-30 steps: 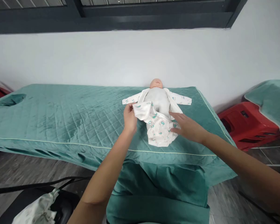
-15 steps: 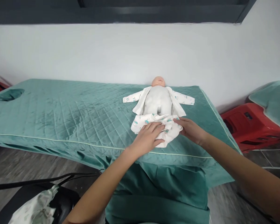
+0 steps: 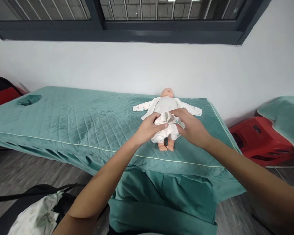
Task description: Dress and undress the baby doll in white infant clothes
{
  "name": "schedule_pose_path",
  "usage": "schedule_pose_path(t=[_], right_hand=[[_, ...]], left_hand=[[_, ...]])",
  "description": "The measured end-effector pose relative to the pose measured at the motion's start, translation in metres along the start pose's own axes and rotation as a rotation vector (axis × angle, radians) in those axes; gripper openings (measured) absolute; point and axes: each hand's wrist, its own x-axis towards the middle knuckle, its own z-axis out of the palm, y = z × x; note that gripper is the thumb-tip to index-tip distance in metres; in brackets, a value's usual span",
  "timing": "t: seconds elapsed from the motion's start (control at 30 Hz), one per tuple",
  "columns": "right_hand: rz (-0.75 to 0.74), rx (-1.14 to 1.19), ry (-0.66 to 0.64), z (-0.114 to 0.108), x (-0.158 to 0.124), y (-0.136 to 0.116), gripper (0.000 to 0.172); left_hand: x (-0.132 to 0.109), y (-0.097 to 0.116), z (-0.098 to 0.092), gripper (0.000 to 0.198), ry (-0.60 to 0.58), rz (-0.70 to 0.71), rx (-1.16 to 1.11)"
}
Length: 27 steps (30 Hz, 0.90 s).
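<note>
Both hands are right in the cloth! The left hand (image 3: 148, 128) pinches the bunched, printed white baby garment (image 3: 167, 131) between thumb and fingers; the right hand (image 3: 193, 126) grips its other side, fingers curled over the edge. That bundle sits over the legs of the baby doll (image 3: 166, 103), bare feet (image 3: 171, 146) poking out below. The doll lies face-up on the green-covered massage table (image 3: 93, 114), its long-sleeved top (image 3: 142, 106) spread open.
</note>
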Motion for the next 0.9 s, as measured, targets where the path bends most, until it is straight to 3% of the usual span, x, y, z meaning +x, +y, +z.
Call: schedule_pose_path(t=[0.1,0.2,0.3,0.47,0.53,0.7,0.9], right_hand=[[-0.092,-0.080,0.007,-0.012,0.013,-0.020,0.050],[-0.198,-0.084,0.086,-0.031,0.027,-0.033,0.054],[-0.272,-0.161,0.138,-0.048,0.038,-0.048,0.051],[-0.222,-0.361,0.117,-0.064,0.047,-0.063,0.033],[-0.197,-0.430,0.108,-0.070,0.048,-0.063,0.031],[-0.134,-0.579,0.069,-0.080,0.049,-0.070,0.039],[-0.169,-0.698,-0.003,-0.082,0.052,-0.081,0.028]], left_hand=[[0.004,0.035,-0.005,0.034,-0.082,-0.047,-0.171],[0.012,0.064,-0.016,0.033,-0.092,-0.053,-0.258],[0.022,0.083,-0.028,0.026,0.001,0.001,-0.234],[0.030,0.106,-0.038,0.015,0.167,0.146,-0.136],[0.027,0.118,-0.036,0.014,0.133,0.180,-0.064],[0.021,0.147,-0.029,0.016,-0.116,0.188,0.039],[0.021,0.155,-0.031,0.015,-0.074,0.213,0.096]])
